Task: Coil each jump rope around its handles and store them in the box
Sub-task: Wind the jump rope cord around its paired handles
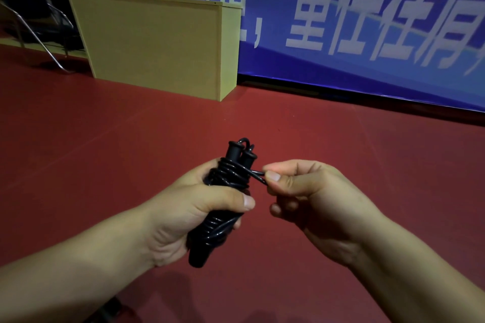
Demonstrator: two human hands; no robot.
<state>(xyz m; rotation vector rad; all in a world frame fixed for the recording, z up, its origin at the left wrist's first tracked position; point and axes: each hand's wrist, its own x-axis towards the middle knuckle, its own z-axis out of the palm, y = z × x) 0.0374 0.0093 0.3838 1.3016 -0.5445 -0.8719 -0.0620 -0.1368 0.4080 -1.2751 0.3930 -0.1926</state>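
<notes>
Wrapping's nearly done by the look of it; our left hand (183, 207) has its fingers curled round the black jump rope (223, 191), handles side by side and coils stacked along them, held over the red floor (105, 139), while our right hand (296, 186) pinches the last loop of cord just beside the handle tops. We'd keep that loop taut and tuck it under a coil so nothing unravels; the wooden box (157, 44) sits well ahead.

Event hall: red floor (315, 139), blue banner (341, 21).
</notes>
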